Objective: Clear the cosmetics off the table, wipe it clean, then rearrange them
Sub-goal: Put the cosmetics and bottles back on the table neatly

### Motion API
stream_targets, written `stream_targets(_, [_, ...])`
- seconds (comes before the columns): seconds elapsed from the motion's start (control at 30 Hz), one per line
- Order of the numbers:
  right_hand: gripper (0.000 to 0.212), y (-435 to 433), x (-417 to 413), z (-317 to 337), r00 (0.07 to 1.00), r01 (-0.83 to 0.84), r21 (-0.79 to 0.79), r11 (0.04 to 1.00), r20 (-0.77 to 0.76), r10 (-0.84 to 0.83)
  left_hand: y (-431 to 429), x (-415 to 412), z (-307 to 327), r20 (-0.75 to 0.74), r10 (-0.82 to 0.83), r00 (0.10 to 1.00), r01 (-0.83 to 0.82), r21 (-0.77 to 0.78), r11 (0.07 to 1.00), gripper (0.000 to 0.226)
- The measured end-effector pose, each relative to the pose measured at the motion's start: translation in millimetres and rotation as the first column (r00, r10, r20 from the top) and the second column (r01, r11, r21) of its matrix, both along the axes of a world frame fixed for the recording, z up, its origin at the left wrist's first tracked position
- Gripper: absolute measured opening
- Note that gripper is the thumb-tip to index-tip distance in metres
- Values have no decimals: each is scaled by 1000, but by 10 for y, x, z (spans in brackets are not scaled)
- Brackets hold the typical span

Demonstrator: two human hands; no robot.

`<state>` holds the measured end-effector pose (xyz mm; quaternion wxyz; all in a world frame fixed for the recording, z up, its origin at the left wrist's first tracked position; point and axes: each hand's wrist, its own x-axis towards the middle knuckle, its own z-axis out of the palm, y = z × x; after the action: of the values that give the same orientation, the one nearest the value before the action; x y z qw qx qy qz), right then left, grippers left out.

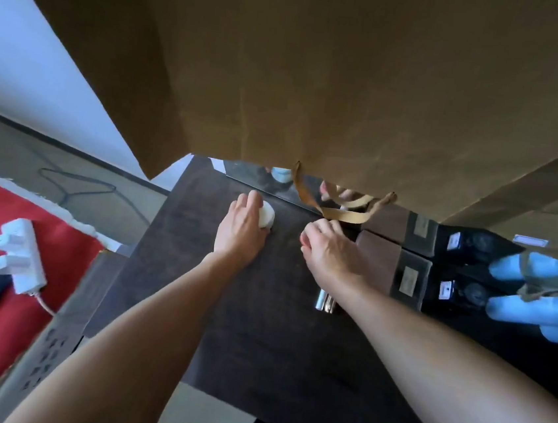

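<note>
On the dark wooden table (258, 329), my left hand (243, 230) grips a round white cosmetic jar (267, 214) near the far edge. My right hand (330, 247) is curled beside it, fingers closed around something small that I cannot make out, just under the brown handles of a paper bag (353, 81). A silver and gold tube (325, 301) lies on the table, partly under my right forearm. Two brown boxes with dark ends (399, 268) lie side by side to the right.
A mirror (267, 180) leans at the table's far edge. Blue bottles (519, 305) lie at the right. A white power strip (21, 260) with plugs rests on a red cloth at the left. A perforated grey panel (49, 352) stands left of the table.
</note>
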<state>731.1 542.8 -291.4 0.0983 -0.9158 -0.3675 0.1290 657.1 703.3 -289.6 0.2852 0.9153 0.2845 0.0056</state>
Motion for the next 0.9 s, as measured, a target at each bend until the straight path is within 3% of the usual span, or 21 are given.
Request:
stream_targets(0.1, [11,-14,18,-19,999,21,53,998,-35,-19,31,27,-7,10,5,1000,-5,-2,1000,37])
stream_targets(0.27, [24,-220,-64,47,996,15,150,989,86,-28,-74,-129,119,4,67,998,-67,143,987,33])
stream_targets(0.43, [14,-761,-178,162,986,42,250,967,147,-80,-576,-371,254,95,79,992,-94,166,982,18])
stream_targets(0.9, [13,-4013,-251,141,926,296,355,887,121,-357,-3664,-333,277,210,-210,955,196,85,977,12])
